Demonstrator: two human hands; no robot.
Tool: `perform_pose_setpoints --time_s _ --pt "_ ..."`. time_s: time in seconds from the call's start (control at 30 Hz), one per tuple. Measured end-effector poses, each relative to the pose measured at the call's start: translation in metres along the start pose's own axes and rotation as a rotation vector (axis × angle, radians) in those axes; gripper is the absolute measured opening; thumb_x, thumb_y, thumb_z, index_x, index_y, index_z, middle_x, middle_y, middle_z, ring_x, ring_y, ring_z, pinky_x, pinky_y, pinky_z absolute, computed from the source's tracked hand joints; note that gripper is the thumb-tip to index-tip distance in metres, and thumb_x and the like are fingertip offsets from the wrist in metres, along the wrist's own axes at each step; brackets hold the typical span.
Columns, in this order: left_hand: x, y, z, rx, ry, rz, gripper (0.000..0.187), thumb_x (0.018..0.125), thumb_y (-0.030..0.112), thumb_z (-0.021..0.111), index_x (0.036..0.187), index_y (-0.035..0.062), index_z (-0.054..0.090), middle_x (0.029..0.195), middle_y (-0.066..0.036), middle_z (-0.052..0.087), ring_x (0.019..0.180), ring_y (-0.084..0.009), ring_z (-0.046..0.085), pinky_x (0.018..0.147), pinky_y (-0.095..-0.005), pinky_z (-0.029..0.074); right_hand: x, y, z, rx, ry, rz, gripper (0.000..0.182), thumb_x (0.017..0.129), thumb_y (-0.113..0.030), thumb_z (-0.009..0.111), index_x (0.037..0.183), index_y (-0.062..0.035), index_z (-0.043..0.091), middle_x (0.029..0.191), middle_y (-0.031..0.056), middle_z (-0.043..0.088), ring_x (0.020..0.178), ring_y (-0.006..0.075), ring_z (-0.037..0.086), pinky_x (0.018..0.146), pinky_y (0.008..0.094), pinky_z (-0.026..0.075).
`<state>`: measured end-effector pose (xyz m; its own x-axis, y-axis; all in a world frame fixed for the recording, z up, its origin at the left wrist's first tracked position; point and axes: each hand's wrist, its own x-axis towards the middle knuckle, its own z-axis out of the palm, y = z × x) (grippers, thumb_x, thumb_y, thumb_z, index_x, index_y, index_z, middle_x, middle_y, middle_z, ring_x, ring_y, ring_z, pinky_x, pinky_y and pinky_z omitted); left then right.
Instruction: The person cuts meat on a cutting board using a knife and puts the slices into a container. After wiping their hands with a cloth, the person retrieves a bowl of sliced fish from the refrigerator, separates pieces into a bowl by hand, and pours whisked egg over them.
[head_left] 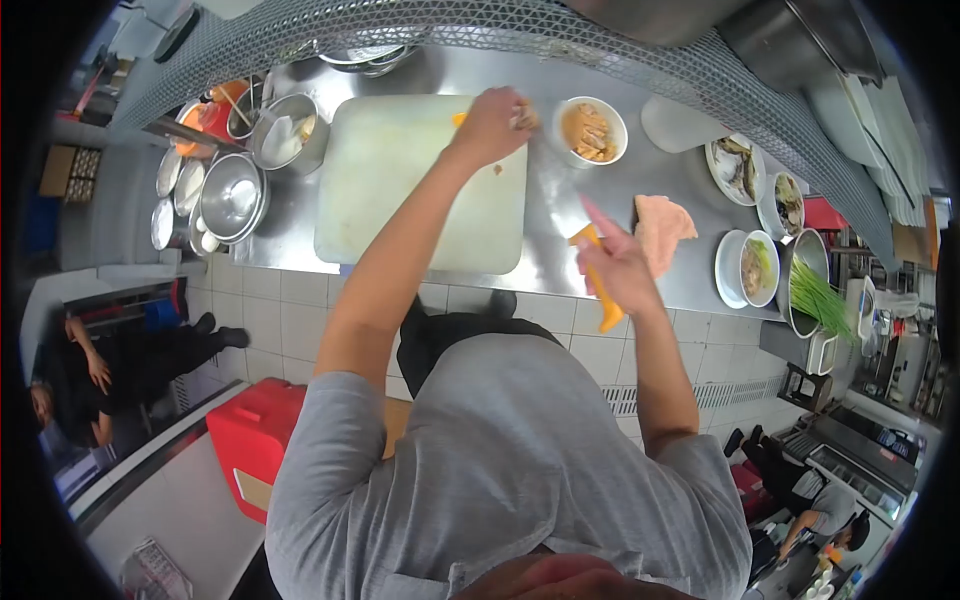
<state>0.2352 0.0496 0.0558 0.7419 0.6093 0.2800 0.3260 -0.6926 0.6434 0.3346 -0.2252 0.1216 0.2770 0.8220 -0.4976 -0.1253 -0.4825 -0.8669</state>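
My left hand [490, 125] is closed over the far right part of a white cutting board [420, 220]. Pale brown food pieces [523, 116] show at its fingertips, beside a white bowl [621, 136] of similar brownish pieces. A small crumb [498, 170] lies on the board below this hand, and a bit of something yellow [458, 119] shows by the wrist. My right hand [625, 270] is held over the counter's front edge, closed around a yellow-handled tool [602, 295]; the tool's working end is not clear. Just right of it lies a pink cloth [662, 228].
Metal bowls [232, 197] and a steel pot [290, 135] stand left of the board. At the right are filled bowls [748, 268] and a metal bowl with green stalks [815, 295]. A mesh shelf [480, 30] overhangs the back. Other people [100, 370] are at both sides.
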Motion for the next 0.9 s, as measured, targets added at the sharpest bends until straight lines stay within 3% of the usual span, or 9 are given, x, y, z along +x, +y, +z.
perform_pose_setpoints --time_s 0.17,0.27,0.37,0.47,0.57,0.67,0.77,0.83,0.9 --pt "0.066 0.049 0.047 -0.026 -0.201 -0.04 0.043 0.075 0.022 0.078 0.112 0.0041 0.065 0.1 -0.016 0.069 0.096 -0.0324 0.067 0.085 -0.0407 0.055 -0.007 -0.006 -0.058 -0.222 0.184 -0.111 0.059 0.098 -0.014 0.062 0.153 -0.017 0.042 0.072 0.0049 0.058 0.052 0.0118 0.054 0.049 0.0281 0.048" --pt "0.063 0.032 0.053 0.19 -0.114 0.123 0.036 0.081 0.024 0.074 0.111 0.0067 0.065 0.098 -0.014 0.069 0.094 -0.0339 0.066 0.083 -0.0435 0.054 0.0 0.03 -0.083 -1.177 0.506 -0.457 0.059 0.097 -0.014 0.063 0.153 -0.017 0.043 0.073 0.0105 0.063 0.054 0.0147 0.059 0.052 0.0312 0.05" --pt "0.033 0.021 0.021 0.319 -0.299 0.022 0.029 0.083 0.027 0.071 0.104 0.0079 0.064 0.099 -0.013 0.069 0.093 -0.0339 0.066 0.081 -0.0462 0.054 -0.017 0.031 -0.082 -1.032 0.533 -0.441 0.06 0.097 -0.013 0.062 0.153 -0.0174 0.042 0.074 0.0148 0.066 0.057 0.0169 0.063 0.054 0.0338 0.052" --pt "-0.023 0.002 0.023 0.441 -0.394 -0.018 0.027 0.083 0.026 0.071 0.1 0.0066 0.064 0.096 -0.014 0.069 0.092 -0.0336 0.067 0.079 -0.0462 0.054 -0.041 0.021 -0.066 -0.572 0.462 -0.124 0.059 0.098 -0.014 0.061 0.154 -0.017 0.042 0.072 0.01 0.064 0.058 0.0139 0.061 0.053 0.032 0.051" --pt "-0.051 -0.037 0.056 0.49 -0.451 -0.139 0.026 0.081 0.024 0.073 0.097 0.0058 0.065 0.092 -0.015 0.07 0.088 -0.0335 0.068 0.076 -0.0457 0.054 -0.045 0.05 -0.065 -0.378 0.467 -0.174 0.058 0.099 -0.014 0.061 0.154 -0.017 0.042 0.071 0.0037 0.059 0.056 0.0099 0.056 0.051 0.0285 0.049" --pt "-0.051 -0.038 0.058 0.45 -0.422 -0.197 0.021 0.079 0.022 0.073 0.09 0.0055 0.066 0.086 -0.015 0.07 0.083 -0.0332 0.069 0.075 -0.045 0.055 -0.047 0.067 -0.063 -0.253 0.479 -0.206 0.058 0.1 -0.013 0.06 0.155 -0.0174 0.041 0.072 -0.001 0.054 0.054 0.007 0.049 0.05 0.0253 0.048" --pt "-0.033 -0.025 0.045 0.172 -0.378 -0.185 0.018 0.08 0.021 0.072 0.088 0.0044 0.068 0.084 -0.014 0.072 0.082 -0.0294 0.07 0.072 -0.0417 0.055 -0.054 0.062 -0.061 -0.219 0.467 -0.175 0.057 0.099 -0.006 0.057 0.154 -0.0101 0.041 0.073 -0.0013 0.053 0.055 0.0051 0.047 0.048 0.022 0.045" --pt "-0.003 -0.013 0.049 0.029 -0.261 -0.075 0.021 0.082 0.022 0.073 0.092 0.0033 0.071 0.083 -0.012 0.073 0.076 -0.0228 0.071 0.069 -0.0367 0.055 -0.056 0.067 -0.063 -0.21 0.452 -0.191 0.058 0.099 -0.005 0.057 0.154 -0.01 0.04 0.073 -0.0012 0.052 0.055 0.0051 0.046 0.048 0.0222 0.044" --pt "0.028 0.01 0.047 -0.227 -0.309 -0.185 0.028 0.083 0.026 0.075 0.098 0.0022 0.072 0.082 -0.009 0.074 0.07 -0.0178 0.07 0.067 -0.0336 0.056 -0.06 0.069 -0.064 -0.185 0.427 -0.204 0.058 0.099 -0.004 0.056 0.154 -0.0099 0.04 0.073 -0.0012 0.052 0.055 0.0051 0.046 0.048 0.0222 0.044"
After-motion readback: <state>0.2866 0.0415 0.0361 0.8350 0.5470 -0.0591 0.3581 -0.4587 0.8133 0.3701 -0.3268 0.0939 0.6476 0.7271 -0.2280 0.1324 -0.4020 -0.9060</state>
